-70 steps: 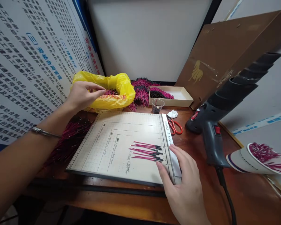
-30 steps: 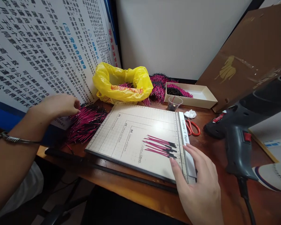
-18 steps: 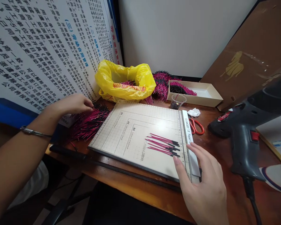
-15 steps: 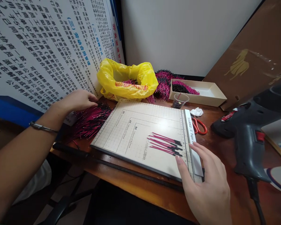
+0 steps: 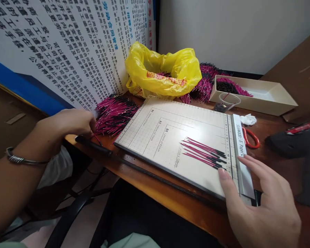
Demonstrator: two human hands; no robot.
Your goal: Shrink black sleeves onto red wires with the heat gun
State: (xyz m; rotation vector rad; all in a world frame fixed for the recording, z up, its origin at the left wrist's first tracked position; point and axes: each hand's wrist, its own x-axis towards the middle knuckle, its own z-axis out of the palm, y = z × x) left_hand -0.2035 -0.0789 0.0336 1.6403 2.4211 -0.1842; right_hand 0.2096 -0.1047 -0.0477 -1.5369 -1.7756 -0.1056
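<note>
My left hand [image 5: 69, 122] is at the left edge of the table, fingers curled inward beside a pile of red and black wires [image 5: 116, 115]. Its fingertips are partly hidden, close to a stray red wire near the black handle [image 5: 93, 144] of the paper cutter [image 5: 136, 137]. Several short red wires with black ends [image 5: 204, 151] lie side by side on the cutter's gridded board. Over the board's right end, my right hand [image 5: 263, 199] has thumb and fingers apart; the thumb tip is by the wires' black ends.
Behind the cutter stands a yellow plastic bag [image 5: 162, 72] with wires inside. More wires fill part of a cardboard tray [image 5: 274, 96] next to a clear cup [image 5: 227, 101]. Red-handled scissors [image 5: 251, 137], crumpled white tissue [image 5: 248, 119] and a dark heat gun [image 5: 286, 141] are on the right.
My left hand has come down from above the wire pile to its near left edge, fingers curling. The view has shifted left and down; my right hand stays at the cutter's end.
</note>
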